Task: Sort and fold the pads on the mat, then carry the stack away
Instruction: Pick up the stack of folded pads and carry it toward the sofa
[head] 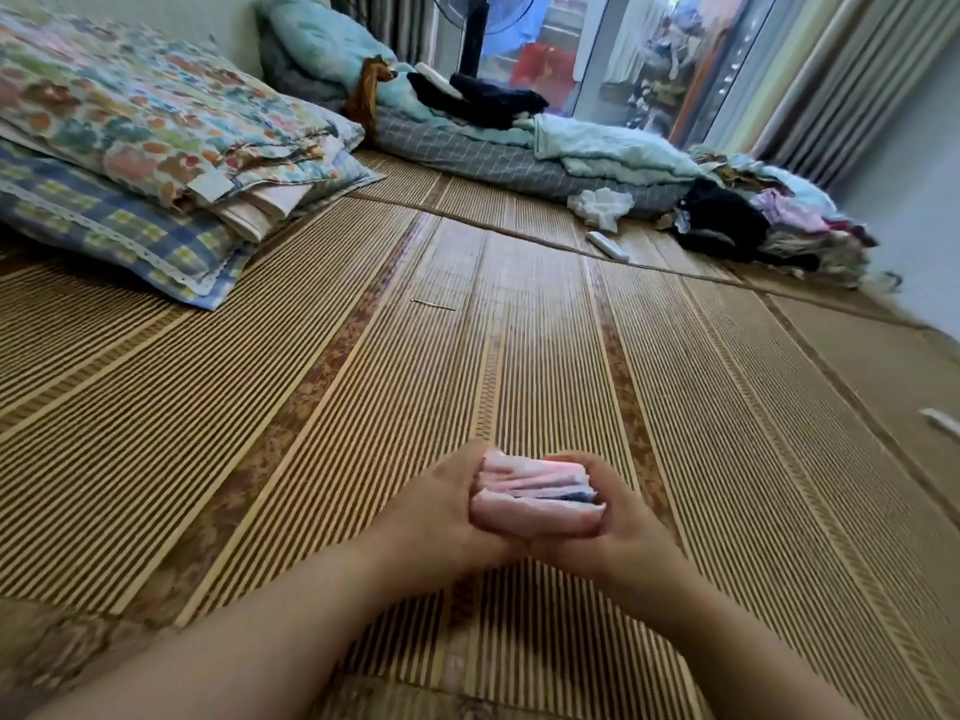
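Observation:
A small stack of folded pink and white pads point(537, 493) is held just above the woven bamboo mat point(519, 330), low in the middle of the head view. My left hand point(441, 511) clasps the stack's left side, thumb up along its edge. My right hand point(618, 517) grips the right side, fingers curled under it. Both hands press the stack between them. A dark blue layer shows at the stack's right edge.
Stacked floral and plaid pillows point(145, 148) lie at the left. Bedding and dark clothes point(493, 127) sit along the back, a clothes pile point(769, 226) at the right. A crumpled white item point(600, 207), a white stick-like object point(608, 246) and another white piece point(943, 423) lie on the mat.

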The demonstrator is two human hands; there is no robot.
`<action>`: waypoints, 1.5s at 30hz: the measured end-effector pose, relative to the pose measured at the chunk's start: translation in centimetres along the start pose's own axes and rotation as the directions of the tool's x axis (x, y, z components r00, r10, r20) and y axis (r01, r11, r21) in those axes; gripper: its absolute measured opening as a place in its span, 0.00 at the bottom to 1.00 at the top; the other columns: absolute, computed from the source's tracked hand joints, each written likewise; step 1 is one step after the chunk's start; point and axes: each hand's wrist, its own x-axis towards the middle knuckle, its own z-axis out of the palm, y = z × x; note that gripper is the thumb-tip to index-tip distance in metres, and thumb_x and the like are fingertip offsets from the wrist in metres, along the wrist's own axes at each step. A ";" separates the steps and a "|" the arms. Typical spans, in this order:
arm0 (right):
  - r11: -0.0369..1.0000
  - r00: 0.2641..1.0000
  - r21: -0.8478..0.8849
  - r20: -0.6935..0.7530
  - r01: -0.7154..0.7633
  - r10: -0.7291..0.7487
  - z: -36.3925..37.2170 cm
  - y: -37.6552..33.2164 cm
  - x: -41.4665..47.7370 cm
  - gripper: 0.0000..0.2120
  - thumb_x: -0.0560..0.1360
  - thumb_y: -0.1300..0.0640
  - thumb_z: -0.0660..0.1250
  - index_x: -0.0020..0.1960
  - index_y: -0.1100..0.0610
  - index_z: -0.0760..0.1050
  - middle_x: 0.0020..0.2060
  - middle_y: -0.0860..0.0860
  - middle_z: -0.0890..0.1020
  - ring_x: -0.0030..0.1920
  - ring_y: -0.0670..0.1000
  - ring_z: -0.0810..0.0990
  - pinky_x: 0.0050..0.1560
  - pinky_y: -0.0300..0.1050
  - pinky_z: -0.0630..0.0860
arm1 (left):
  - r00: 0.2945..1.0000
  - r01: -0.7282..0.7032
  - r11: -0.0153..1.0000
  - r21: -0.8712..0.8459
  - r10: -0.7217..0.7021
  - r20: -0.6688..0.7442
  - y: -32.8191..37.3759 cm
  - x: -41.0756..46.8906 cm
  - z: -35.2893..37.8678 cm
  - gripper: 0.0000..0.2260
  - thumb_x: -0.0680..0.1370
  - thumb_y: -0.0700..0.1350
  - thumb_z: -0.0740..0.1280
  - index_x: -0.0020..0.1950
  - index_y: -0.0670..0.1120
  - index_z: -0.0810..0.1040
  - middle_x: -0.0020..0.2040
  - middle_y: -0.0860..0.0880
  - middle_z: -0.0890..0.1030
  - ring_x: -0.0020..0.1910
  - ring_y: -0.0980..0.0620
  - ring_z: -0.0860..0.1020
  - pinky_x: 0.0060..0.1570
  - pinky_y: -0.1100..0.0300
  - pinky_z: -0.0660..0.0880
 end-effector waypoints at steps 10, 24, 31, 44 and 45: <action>0.977 0.997 -0.198 -0.031 -0.082 0.077 -0.2 2.3 -2.1 0.39 0.61 0.55 0.73 0.60 0.26 0.59 0.57 0.43 0.75 0.54 0.40 0.78 0.51 0.35 0.77 | 0.998 0.041 0.999 0.018 -0.042 0.051 -1.0 -0.3 3.4 0.38 0.62 0.56 0.74 0.64 0.63 0.55 0.57 0.54 0.75 0.52 0.64 0.75 0.46 0.79 0.69; 0.990 0.994 0.142 -0.106 -0.016 0.031 -1.2 -5.4 -6.5 0.27 0.63 0.63 0.72 0.60 0.51 0.73 0.53 0.58 0.82 0.51 0.57 0.83 0.49 0.52 0.81 | 0.986 0.153 0.852 -0.501 -0.094 0.141 7.4 -3.2 1.6 0.30 0.67 0.44 0.74 0.66 0.52 0.67 0.55 0.44 0.80 0.49 0.49 0.83 0.44 0.58 0.80; 0.985 0.965 0.170 -0.254 -0.016 0.060 1.0 -9.7 -13.1 0.22 0.61 0.60 0.75 0.54 0.53 0.76 0.51 0.59 0.83 0.48 0.58 0.84 0.48 0.59 0.81 | 0.960 0.280 0.747 -0.603 -0.210 0.185 13.5 -9.9 1.7 0.22 0.66 0.42 0.73 0.58 0.50 0.75 0.47 0.44 0.85 0.46 0.43 0.84 0.40 0.53 0.80; 0.995 0.944 0.000 -0.315 -0.101 0.096 0.5 -3.8 -2.5 0.18 0.74 0.49 0.67 0.63 0.43 0.70 0.52 0.44 0.80 0.45 0.45 0.82 0.43 0.45 0.82 | 0.863 0.426 0.827 -0.367 -0.493 -0.109 7.1 -1.7 2.1 0.16 0.75 0.51 0.66 0.61 0.51 0.70 0.50 0.45 0.81 0.43 0.47 0.83 0.43 0.45 0.82; 0.993 0.945 -0.046 -0.316 -0.108 0.088 0.2 -3.2 -0.9 0.20 0.75 0.49 0.66 0.66 0.42 0.67 0.53 0.42 0.77 0.46 0.42 0.81 0.40 0.37 0.80 | 0.861 0.437 0.844 -0.311 -0.492 -0.125 6.2 0.0 1.9 0.16 0.75 0.52 0.65 0.62 0.51 0.70 0.50 0.46 0.80 0.44 0.47 0.83 0.43 0.45 0.82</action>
